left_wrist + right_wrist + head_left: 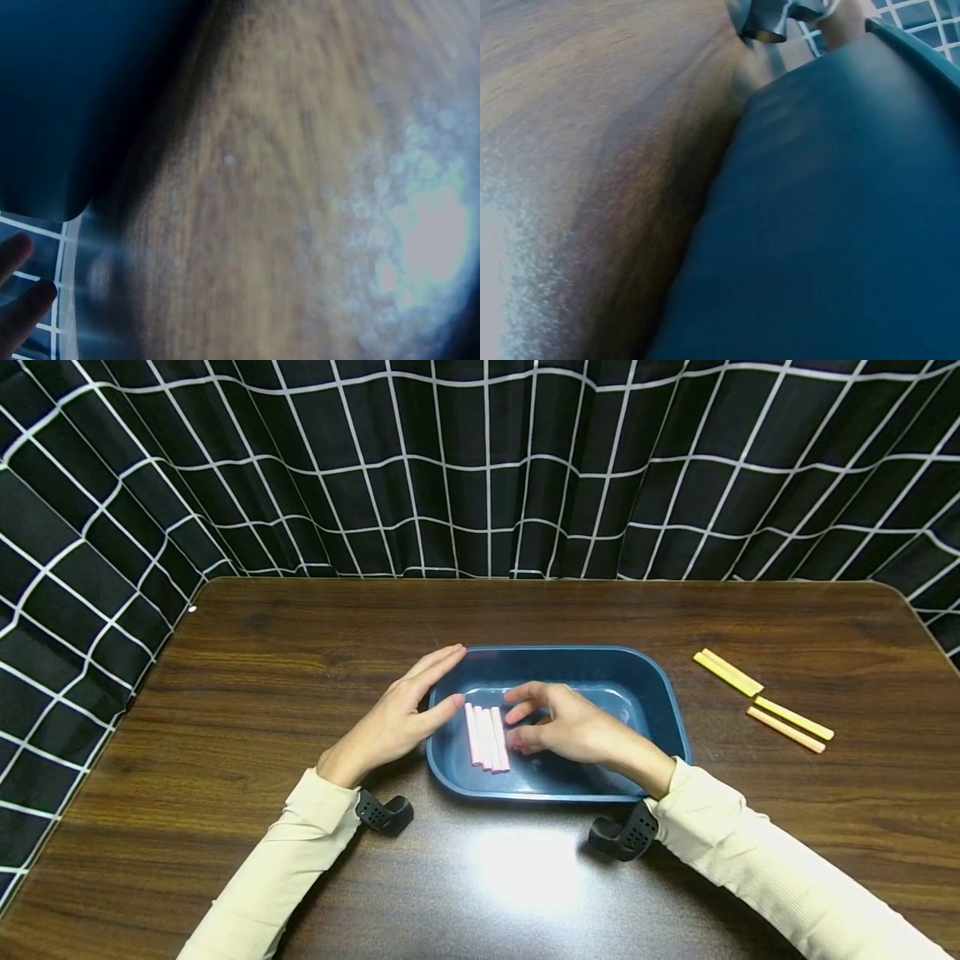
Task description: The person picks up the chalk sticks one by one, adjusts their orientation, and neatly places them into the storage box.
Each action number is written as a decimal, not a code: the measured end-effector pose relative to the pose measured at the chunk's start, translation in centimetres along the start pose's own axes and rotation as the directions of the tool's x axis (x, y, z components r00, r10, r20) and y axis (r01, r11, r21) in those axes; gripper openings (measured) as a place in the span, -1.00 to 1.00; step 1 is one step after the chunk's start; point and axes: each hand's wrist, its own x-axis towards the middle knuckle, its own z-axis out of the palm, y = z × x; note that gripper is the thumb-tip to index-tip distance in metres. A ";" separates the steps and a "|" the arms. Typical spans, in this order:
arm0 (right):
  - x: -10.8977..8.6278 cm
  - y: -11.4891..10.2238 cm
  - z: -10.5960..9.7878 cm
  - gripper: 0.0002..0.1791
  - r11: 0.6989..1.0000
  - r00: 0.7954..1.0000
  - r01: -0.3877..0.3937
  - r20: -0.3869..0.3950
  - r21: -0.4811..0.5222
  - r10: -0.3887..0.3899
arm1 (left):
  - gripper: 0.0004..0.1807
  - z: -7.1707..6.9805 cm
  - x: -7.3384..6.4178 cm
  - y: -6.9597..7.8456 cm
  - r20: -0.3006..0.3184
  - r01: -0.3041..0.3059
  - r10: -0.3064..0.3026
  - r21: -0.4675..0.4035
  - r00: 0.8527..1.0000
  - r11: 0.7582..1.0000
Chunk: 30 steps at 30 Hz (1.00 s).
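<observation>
A blue plastic tub (558, 796) stands on the table, and inside its left half several pale pink chalk sticks (486, 739) lie side by side in a row. My left hand (393, 718) is at the tub's left rim, fingers extended and thumb reaching over the edge toward the chalk. Over the tub my right hand (577, 724) has its fingers loosely bent, fingertips just right of the row, with nothing between them. Both wrist views mostly show the outer wall of the tub (802, 225); two fingertips (36, 300) appear at the left wrist view's lower left.
Several yellow and light orange sticks (787, 718) lie in pairs on the brown wooden table (247, 693), right of the tub. A black curtain with a white grid (465, 460) hangs behind the table. Glare brightens the table in front of the tub.
</observation>
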 end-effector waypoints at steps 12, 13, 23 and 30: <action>-1.4 -0.5 -1.1 -0.42 0.989 0.993 0.088 -0.068 -0.119 -0.097 | -0.33 0.1 -0.1 0.1 0.000 -0.001 0.001 -0.005 1.000 1.000; -1.5 -0.6 -1.3 -0.42 0.986 0.991 0.094 -0.079 -0.136 -0.105 | -0.33 0.0 -0.1 0.1 -0.002 -0.002 0.002 -0.005 1.000 1.000; -3.1 -1.4 -2.7 -0.41 0.978 0.979 0.111 -0.147 -0.176 -0.138 | -0.34 -0.1 -0.1 0.2 -0.013 -0.013 0.013 0.011 1.000 1.000; -4.1 -1.4 -3.3 -0.41 0.972 0.974 0.106 -0.176 -0.209 -0.144 | -0.32 -0.1 -0.1 0.2 -0.006 0.010 -0.010 0.006 1.000 1.000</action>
